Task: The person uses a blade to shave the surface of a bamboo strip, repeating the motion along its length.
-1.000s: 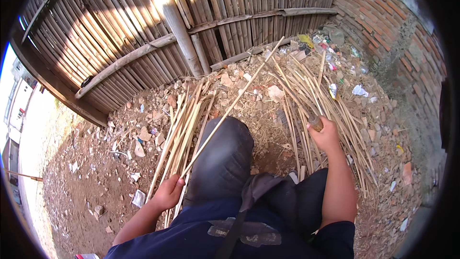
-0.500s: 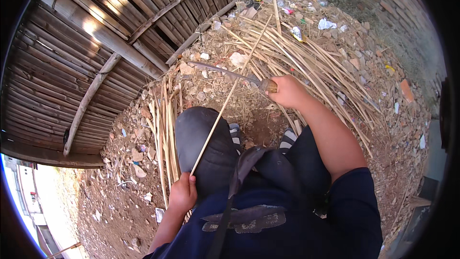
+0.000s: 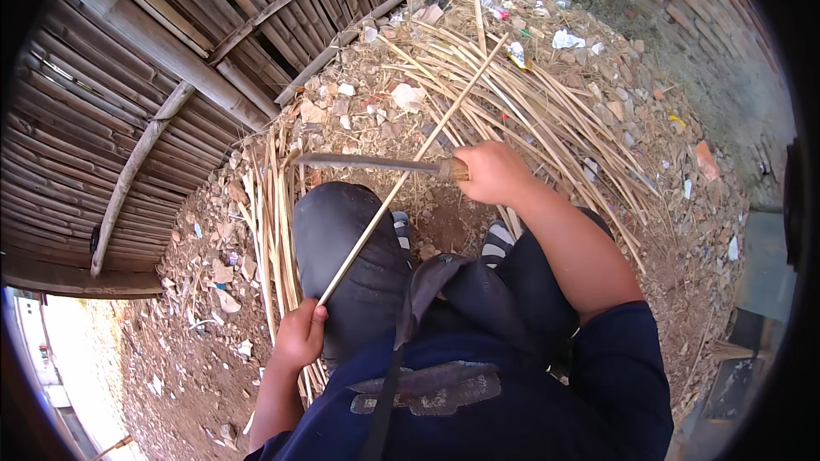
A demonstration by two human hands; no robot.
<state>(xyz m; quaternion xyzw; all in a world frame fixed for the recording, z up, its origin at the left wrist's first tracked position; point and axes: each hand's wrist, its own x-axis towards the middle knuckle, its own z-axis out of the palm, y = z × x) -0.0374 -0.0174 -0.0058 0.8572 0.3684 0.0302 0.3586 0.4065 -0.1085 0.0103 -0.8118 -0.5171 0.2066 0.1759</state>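
My left hand (image 3: 300,335) is closed round the near end of a long thin bamboo strip (image 3: 366,236). The strip slants up and away to the right, over my left knee. My right hand (image 3: 495,172) grips the wooden handle of a machete (image 3: 367,161), its long dark blade pointing left. The blade crosses the strip above my knee; whether it touches or only passes over it I cannot tell. Left of my left leg lies a bundle of bamboo strips (image 3: 275,235), and a larger loose pile of bamboo strips (image 3: 547,119) spreads beyond my right hand.
A bamboo slat wall (image 3: 94,145) with thick poles stands at the left. At the upper right rises a brick wall (image 3: 683,26). Stones and litter cover the dirt ground (image 3: 184,376), including a white wrapper (image 3: 565,40) and a broken brick (image 3: 706,160).
The machete has come down and nearer along the strip, its blade turning more level. My right hand has moved slightly nearer and left. My left hand still holds the strip.
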